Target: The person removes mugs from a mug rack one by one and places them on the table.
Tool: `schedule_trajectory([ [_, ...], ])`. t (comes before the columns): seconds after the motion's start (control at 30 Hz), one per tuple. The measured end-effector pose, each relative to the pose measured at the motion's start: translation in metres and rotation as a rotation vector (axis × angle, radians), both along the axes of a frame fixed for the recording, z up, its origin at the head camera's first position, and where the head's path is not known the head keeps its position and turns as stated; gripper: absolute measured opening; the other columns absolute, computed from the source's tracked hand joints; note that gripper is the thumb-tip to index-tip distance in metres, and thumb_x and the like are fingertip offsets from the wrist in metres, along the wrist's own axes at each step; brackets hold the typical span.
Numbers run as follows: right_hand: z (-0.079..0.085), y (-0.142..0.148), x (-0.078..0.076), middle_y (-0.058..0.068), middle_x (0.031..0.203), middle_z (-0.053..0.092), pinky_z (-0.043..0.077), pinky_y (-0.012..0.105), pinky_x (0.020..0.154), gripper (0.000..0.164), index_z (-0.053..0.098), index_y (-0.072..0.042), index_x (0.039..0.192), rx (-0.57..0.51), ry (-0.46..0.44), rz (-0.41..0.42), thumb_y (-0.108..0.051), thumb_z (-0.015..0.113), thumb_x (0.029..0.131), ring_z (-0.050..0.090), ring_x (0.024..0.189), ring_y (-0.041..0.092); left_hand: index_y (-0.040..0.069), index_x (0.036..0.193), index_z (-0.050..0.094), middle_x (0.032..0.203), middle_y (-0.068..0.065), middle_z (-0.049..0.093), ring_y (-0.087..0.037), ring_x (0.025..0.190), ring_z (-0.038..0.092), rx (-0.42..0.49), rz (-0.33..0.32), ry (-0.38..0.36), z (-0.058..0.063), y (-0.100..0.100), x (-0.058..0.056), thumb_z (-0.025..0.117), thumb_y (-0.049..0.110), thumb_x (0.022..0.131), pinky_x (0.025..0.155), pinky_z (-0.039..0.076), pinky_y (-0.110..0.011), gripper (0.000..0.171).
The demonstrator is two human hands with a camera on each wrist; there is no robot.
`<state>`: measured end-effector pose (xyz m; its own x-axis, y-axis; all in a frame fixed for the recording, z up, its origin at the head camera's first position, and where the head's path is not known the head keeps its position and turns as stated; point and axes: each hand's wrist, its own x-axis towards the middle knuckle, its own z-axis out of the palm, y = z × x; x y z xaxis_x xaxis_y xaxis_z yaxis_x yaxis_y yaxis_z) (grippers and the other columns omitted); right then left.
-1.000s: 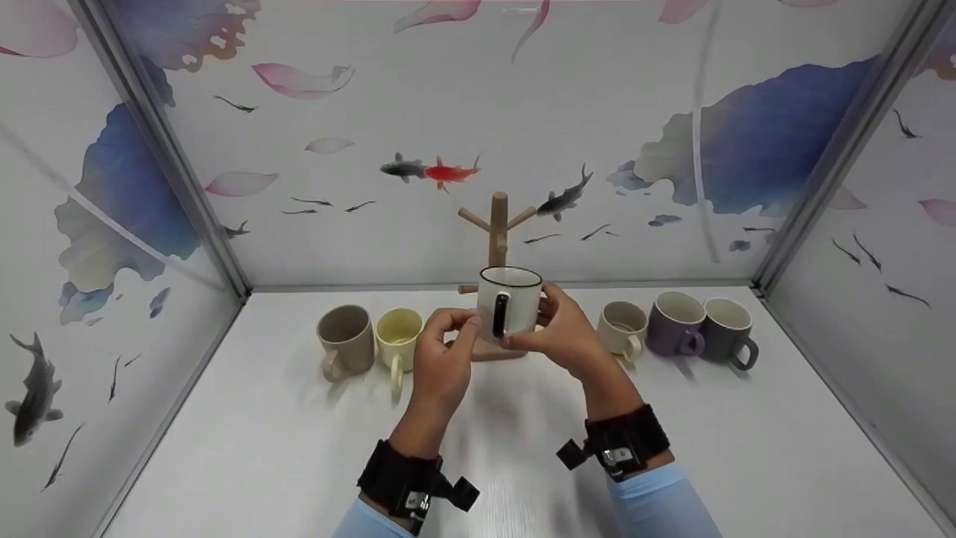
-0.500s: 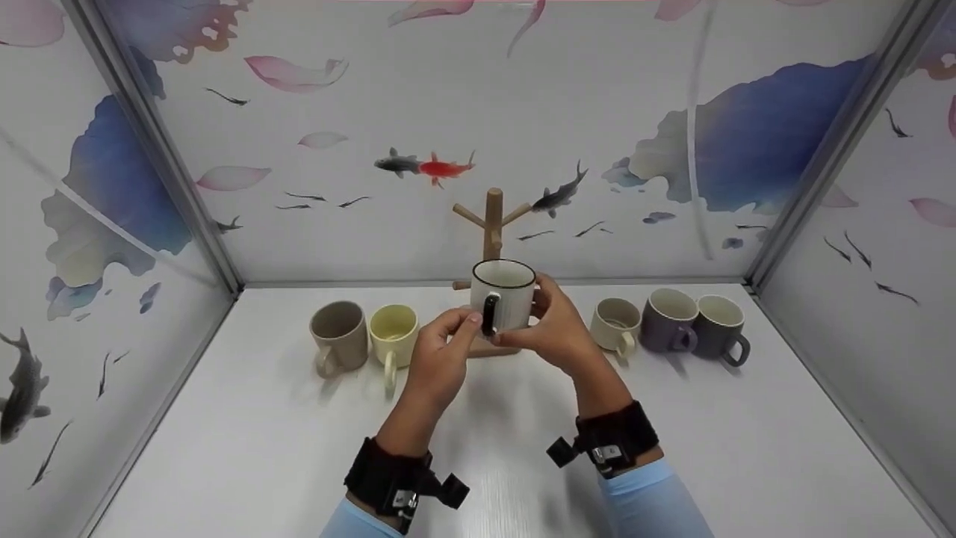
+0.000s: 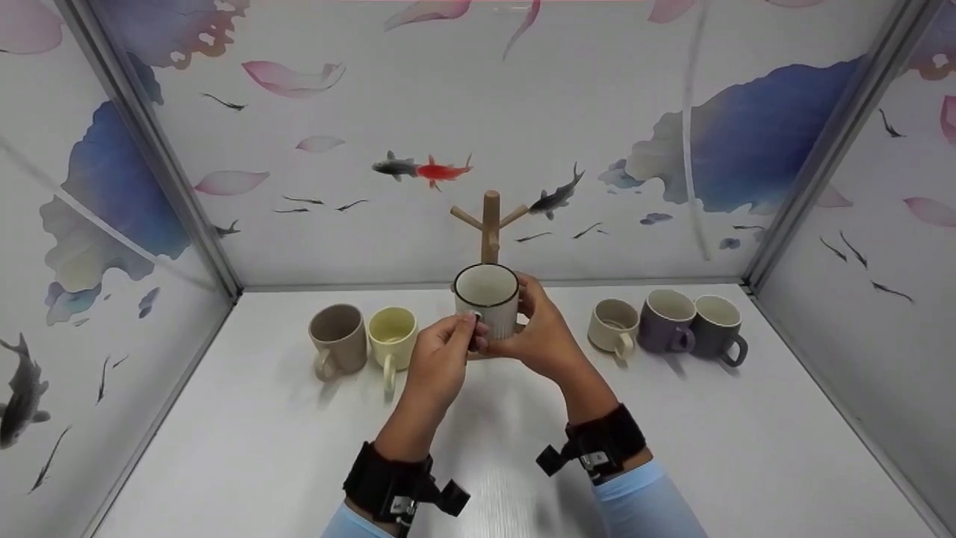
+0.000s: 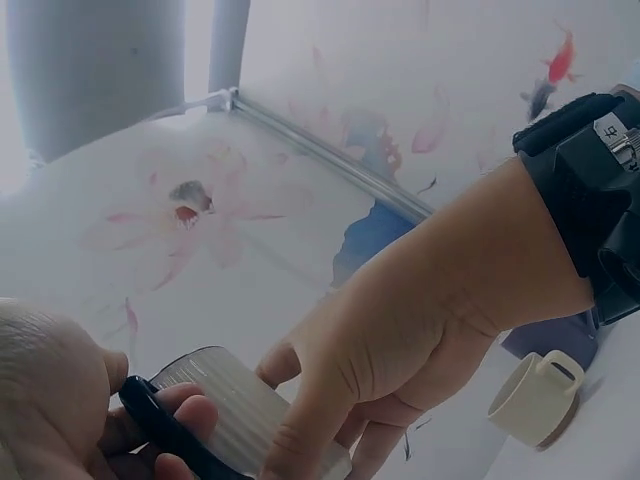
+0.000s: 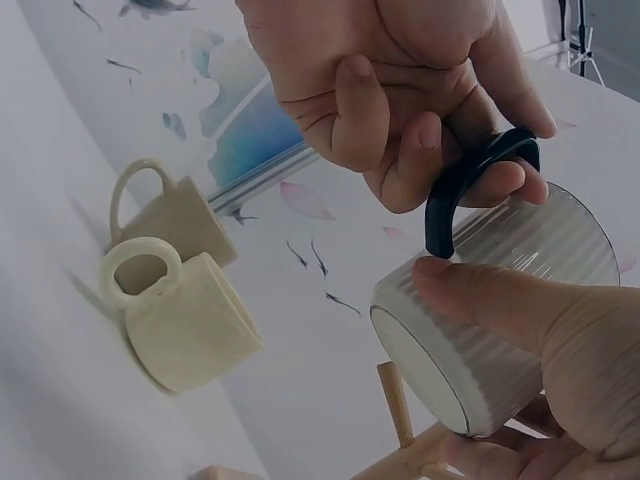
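A white ribbed mug (image 3: 502, 317) with a dark rim is held up in front of a wooden mug tree (image 3: 491, 228). My left hand (image 3: 439, 359) grips its black handle (image 5: 462, 188); in the right wrist view the fingers pass through the loop. My right hand (image 3: 549, 332) holds the mug's body from the right, thumb along the near side and fingers behind. Seen by the left wrist camera, the mug (image 4: 235, 400) lies between both hands. The tree's lower part is hidden behind mug and hands.
To the left on the white table (image 3: 224, 418) stand a taupe mug (image 3: 340, 340) and a pale yellow mug (image 3: 393, 336). Over on the right are a small cream mug (image 3: 612, 329), a purple mug (image 3: 665, 323) and a dark grey mug (image 3: 715, 329). Printed panels enclose the table.
The mug has shifted left and its mouth tips more toward the head camera. My left hand's fingers have closed round the handle, which now mostly disappears behind them in the head view.
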<state>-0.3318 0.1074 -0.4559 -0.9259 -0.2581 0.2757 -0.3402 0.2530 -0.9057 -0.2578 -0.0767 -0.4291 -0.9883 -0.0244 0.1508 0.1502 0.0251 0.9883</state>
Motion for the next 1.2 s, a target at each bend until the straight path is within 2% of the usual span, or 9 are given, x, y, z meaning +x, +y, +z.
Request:
schedule_trajectory([
  [0.23, -0.002, -0.002, 0.002, 0.009, 0.157, 0.064, 0.055, 0.059, 0.123, 0.115, 0.044, -0.022, 0.170, -0.015, 0.004, 0.007, -0.016, 0.109, 0.076, 0.063, 0.149, 0.032, 0.000, 0.101, 0.077, 0.093, -0.008, 0.073, -0.016, 0.081, 0.062, -0.057, 0.025, -0.013, 0.003, 0.001, 0.004, 0.059, 0.032, 0.121, 0.070, 0.052, -0.026, 0.042],
  [0.4, -0.002, 0.000, 0.002, 0.010, 0.162, 0.061, 0.054, 0.056, 0.125, 0.110, 0.041, -0.023, 0.173, -0.003, 0.006, 0.039, -0.015, 0.104, 0.083, 0.060, 0.153, 0.034, 0.003, 0.098, 0.074, 0.091, -0.007, 0.067, -0.017, 0.077, 0.059, -0.031, 0.041, -0.059, 0.005, 0.001, 0.004, 0.060, 0.033, 0.120, 0.057, 0.055, -0.024, 0.040],
  [0.43, -0.001, 0.001, 0.002, 0.010, 0.164, 0.061, 0.053, 0.056, 0.126, 0.108, 0.041, -0.023, 0.174, -0.005, 0.008, 0.054, -0.014, 0.103, 0.085, 0.059, 0.155, 0.034, 0.003, 0.099, 0.073, 0.093, -0.007, 0.066, -0.017, 0.079, 0.058, -0.021, 0.045, -0.076, 0.005, 0.001, 0.004, 0.060, 0.033, 0.120, 0.056, 0.058, -0.025, 0.039],
  [0.57, 0.002, 0.006, 0.000, 0.013, 0.171, 0.057, 0.048, 0.058, 0.129, 0.098, 0.038, -0.021, 0.177, -0.045, -0.001, 0.142, -0.012, 0.092, 0.096, 0.052, 0.162, 0.038, 0.003, 0.102, 0.071, 0.101, -0.008, 0.067, -0.017, 0.087, 0.058, 0.011, 0.054, -0.099, 0.007, -0.002, 0.003, 0.059, 0.033, 0.121, 0.069, 0.069, -0.031, 0.037],
  [0.63, 0.004, 0.008, 0.000, 0.015, 0.173, 0.055, 0.045, 0.061, 0.131, 0.094, 0.036, -0.020, 0.179, -0.073, -0.018, 0.188, -0.013, 0.088, 0.100, 0.049, 0.164, 0.040, 0.003, 0.103, 0.071, 0.103, -0.010, 0.068, -0.018, 0.087, 0.058, 0.022, 0.059, -0.100, 0.009, -0.005, 0.003, 0.058, 0.031, 0.121, 0.072, 0.071, -0.032, 0.036],
  [0.73, 0.007, 0.012, 0.000, 0.017, 0.176, 0.051, 0.043, 0.063, 0.132, 0.089, 0.033, -0.017, 0.180, -0.111, -0.040, 0.237, -0.017, 0.082, 0.106, 0.045, 0.167, 0.041, 0.001, 0.103, 0.072, 0.101, -0.010, 0.068, -0.018, 0.085, 0.057, 0.020, 0.076, -0.090, 0.012, -0.010, 0.003, 0.058, 0.030, 0.121, 0.071, 0.070, -0.031, 0.037],
  [0.9, 0.007, 0.016, 0.000, 0.016, 0.179, 0.048, 0.039, 0.064, 0.135, 0.071, 0.039, -0.011, 0.177, -0.127, -0.039, 0.281, -0.020, 0.072, 0.114, 0.044, 0.168, 0.040, 0.001, 0.100, 0.072, 0.098, -0.009, 0.067, -0.018, 0.084, 0.055, 0.013, 0.142, -0.084, 0.018, -0.027, 0.002, 0.057, 0.029, 0.122, 0.063, 0.065, -0.026, 0.038],
  [1.03, 0.007, 0.017, -0.001, 0.018, 0.178, 0.049, 0.037, 0.061, 0.137, 0.062, 0.045, -0.008, 0.174, -0.128, -0.036, 0.302, -0.021, 0.066, 0.117, 0.046, 0.167, 0.039, 0.001, 0.098, 0.070, 0.098, -0.009, 0.065, -0.017, 0.083, 0.054, 0.042, 0.215, -0.076, 0.024, -0.048, 0.003, 0.058, 0.028, 0.121, 0.061, 0.063, -0.025, 0.037],
  [1.2, 0.007, 0.017, 0.000, 0.020, 0.178, 0.048, 0.045, 0.045, 0.133, 0.060, 0.046, -0.004, 0.172, -0.185, -0.071, 0.330, -0.023, 0.064, 0.119, 0.044, 0.168, 0.040, 0.000, 0.101, 0.068, 0.103, -0.009, 0.064, -0.016, 0.083, 0.056, 0.074, 0.312, -0.088, 0.029, -0.080, 0.004, 0.057, 0.030, 0.121, 0.066, 0.065, -0.025, 0.037],
])
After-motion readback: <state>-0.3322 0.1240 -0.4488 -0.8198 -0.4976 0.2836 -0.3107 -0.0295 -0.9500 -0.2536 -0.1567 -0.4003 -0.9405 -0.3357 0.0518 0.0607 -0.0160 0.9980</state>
